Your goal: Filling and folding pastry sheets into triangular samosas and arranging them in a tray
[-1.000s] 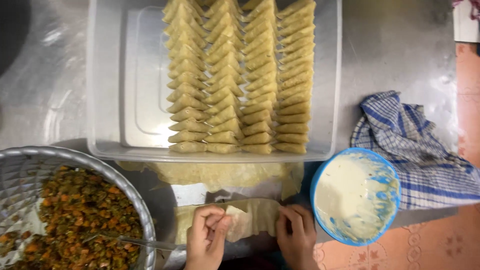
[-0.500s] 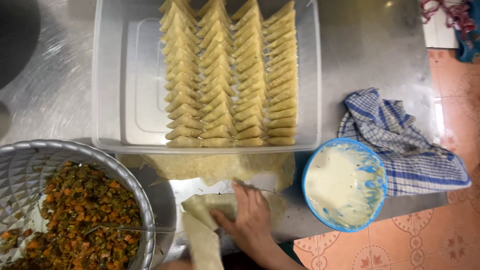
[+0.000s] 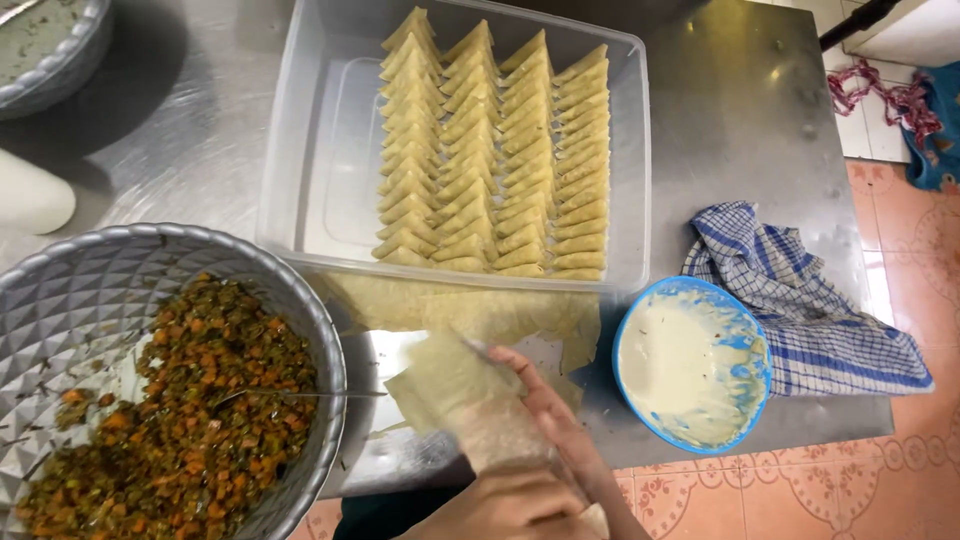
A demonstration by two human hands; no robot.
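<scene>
Here, my two hands work on one pastry strip (image 3: 470, 400) at the near edge of the steel table (image 3: 740, 120). The strip is a long, thin, pale sheet. Its long axis runs from near-right, where it goes under my hands, to far-left, where its free end points toward the rim of the grey bowl (image 3: 290, 300) with the vegetable filling (image 3: 170, 410). This free end seems to be lifted a little from the table and folded over, but how the fold goes I cannot tell.

My right hand (image 3: 555, 420) lies along the right edge of the strip, the fingers stretched and pressed together, the fingertips touching the pastry near its far corner. My left hand (image 3: 500, 510) is at the near end of the strip, mostly cut by the picture edge; it seems to hold the strip from below, but I cannot tell if it is closed on it.

So the strip lies to the left of my right hand. The blue bowl of white paste (image 3: 692, 365) stands just to the right of this hand. The clear tray (image 3: 320, 150) with folded triangles (image 3: 490, 150) is farther away, behind the spare pastry sheets (image 3: 450, 305).
</scene>
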